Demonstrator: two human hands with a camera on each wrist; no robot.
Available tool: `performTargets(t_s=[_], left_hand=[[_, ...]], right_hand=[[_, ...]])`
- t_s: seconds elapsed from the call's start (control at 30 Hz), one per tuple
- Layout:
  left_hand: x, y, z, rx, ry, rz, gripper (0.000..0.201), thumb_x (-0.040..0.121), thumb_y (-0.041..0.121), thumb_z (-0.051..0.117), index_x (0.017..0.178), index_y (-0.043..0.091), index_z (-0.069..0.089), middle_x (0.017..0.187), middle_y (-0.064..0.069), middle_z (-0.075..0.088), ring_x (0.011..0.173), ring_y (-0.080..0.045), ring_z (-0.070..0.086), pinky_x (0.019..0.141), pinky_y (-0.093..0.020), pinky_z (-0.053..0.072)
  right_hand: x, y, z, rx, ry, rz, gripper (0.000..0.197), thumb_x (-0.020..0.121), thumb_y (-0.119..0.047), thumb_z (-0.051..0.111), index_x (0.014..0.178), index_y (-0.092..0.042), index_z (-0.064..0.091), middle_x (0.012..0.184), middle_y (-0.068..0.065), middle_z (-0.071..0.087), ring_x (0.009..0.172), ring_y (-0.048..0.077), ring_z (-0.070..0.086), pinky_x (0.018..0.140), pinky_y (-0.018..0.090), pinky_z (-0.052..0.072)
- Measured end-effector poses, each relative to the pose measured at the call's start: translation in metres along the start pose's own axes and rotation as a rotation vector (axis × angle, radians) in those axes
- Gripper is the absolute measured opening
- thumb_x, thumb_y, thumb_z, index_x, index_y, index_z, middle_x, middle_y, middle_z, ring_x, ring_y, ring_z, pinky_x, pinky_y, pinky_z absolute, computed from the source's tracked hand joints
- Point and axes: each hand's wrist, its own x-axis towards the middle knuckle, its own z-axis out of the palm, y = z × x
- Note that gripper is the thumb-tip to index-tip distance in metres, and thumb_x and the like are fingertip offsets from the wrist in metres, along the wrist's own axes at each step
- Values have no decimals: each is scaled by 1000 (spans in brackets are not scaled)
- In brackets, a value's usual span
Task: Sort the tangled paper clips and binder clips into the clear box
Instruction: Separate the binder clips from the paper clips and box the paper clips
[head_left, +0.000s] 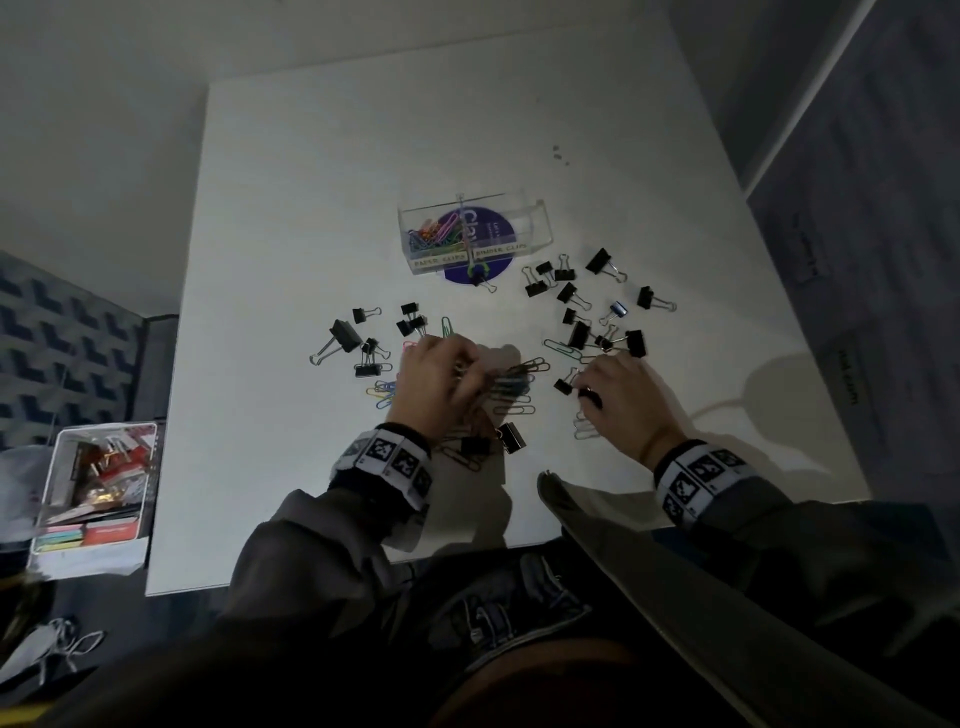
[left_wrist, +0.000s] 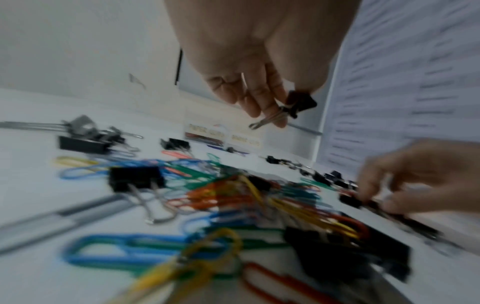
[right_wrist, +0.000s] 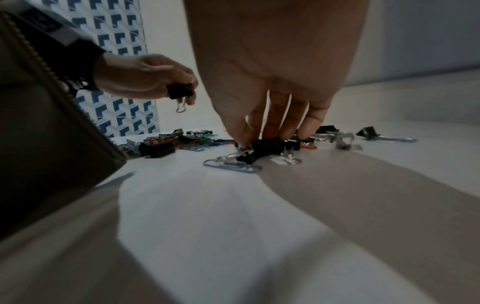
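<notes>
White table, scattered clips, clear box

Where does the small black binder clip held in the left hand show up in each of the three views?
Head: hidden under the left hand, centre of frame.
Left wrist: small black binder clip upper centre, pinched at the fingertips.
Right wrist: upper left, pinched above the table.
Shared landmark: the colourful paper clip tangle below it.

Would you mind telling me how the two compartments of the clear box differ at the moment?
The paper clips compartment holds a heap of coloured clips; the binder clips compartment looks empty. The first sits on the box's left, the second on its right. Both belong to the clear box and carry printed front labels.
</notes>
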Motion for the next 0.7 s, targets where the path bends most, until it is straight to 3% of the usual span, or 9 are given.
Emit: performTargets(t_s=[0.13,0.3,0.47,0.6,0.7], left_hand=[[-2,-36,-18,292,67,-130,23,87,36,54,95,14,59,98,-7,68,95,-27,50,84,-39,33],[-2,-64,-20,486,-28,-239,31,89,38,52,103,12,61,110,-12,64,107,-34,48,92,-44,31],[10,-32,-12,474,-43,-47,30,88,30,54,111,14,59,122,-9,59,118,-32,43,98,-46,30],[20,-4,11,469,-283,149,40,84,43,56,116,20,56,125,-2,56,119,-25,42,99,-40,28],[25,6,26,478,-357,169,56,77,53,60,120,19,53,125,-2,54,117,-25,41,98,-38,27]], right_hand=[[-5,15,-10,83,104,98,26,84,-11,46,96,-3,67,97,16,68,94,35,55,85,41,43],[13,15,-27,79,117,129,20,91,-6,49,101,-5,67,103,13,68,97,29,58,83,36,45],[33,-4,-24,-81,-139,146,22,90,0,46,105,-3,61,108,13,62,98,29,59,80,38,48],[40,0,-21,-92,-193,210,14,88,4,48,95,1,58,104,16,60,95,30,58,76,36,46],[42,0,-18,-124,-158,146,14,86,6,49,96,-2,55,105,14,57,100,29,52,77,37,45]])
